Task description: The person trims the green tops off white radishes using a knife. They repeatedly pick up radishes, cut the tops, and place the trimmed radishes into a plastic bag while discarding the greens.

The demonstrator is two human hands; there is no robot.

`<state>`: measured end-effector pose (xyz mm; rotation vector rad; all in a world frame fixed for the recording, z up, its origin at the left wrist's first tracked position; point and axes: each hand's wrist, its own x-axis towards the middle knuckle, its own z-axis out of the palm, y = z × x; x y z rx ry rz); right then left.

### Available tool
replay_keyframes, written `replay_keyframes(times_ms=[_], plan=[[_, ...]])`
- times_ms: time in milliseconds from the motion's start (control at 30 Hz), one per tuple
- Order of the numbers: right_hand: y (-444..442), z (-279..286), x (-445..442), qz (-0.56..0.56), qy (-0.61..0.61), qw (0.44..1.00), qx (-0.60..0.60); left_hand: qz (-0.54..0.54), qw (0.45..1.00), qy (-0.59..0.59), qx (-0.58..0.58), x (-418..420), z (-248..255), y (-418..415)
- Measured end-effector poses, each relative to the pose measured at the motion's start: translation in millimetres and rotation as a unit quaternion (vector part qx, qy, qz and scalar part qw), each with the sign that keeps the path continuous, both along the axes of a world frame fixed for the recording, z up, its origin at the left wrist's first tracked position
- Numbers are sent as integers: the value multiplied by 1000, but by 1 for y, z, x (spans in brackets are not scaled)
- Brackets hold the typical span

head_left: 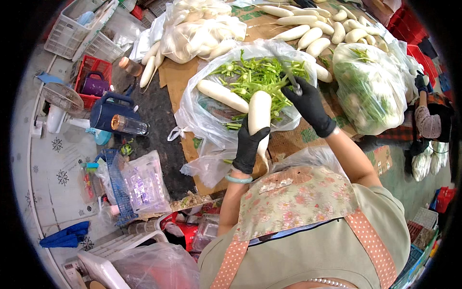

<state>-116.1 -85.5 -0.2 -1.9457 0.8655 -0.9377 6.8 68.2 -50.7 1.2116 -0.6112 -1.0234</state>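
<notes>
My left hand (249,146), in a black glove, grips a white daikon radish (260,112) whose thin root tail points towards me. My right hand (310,104), also black-gloved, is shut on a knife (294,81); its blade points away and is blurred. Both hands are over an open clear plastic bag (195,94) spread on the table. Inside the bag lie cut green radish tops (252,72) and a second daikon (222,94), left of the held one. The held radish shows no leaves at its top end.
Daikons (299,32) lie across the far cardboard. A bag of white daikons (202,32) stands far left, a bag with greens (368,90) at right. A blue jug (112,112), glass bottle (130,124) and fan (63,97) are at left. Another person (429,119) is at far right.
</notes>
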Motion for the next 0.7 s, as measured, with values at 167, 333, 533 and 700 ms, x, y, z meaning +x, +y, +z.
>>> replay_keyframes(times_ms=[167, 333, 533, 700], plan=[[15, 7, -13, 61, 105, 977, -175, 23, 999, -23, -14, 6, 10, 11], [20, 3, 0, 60, 201, 960, -188, 49, 998, -33, -21, 0, 11, 17], [28, -4, 17, 49, 130, 976, -169, 62, 997, 32, -37, -3, 3, 21], [15, -12, 26, 74, 126, 968, -204, 19, 990, 115, -78, -4, 19, 28]])
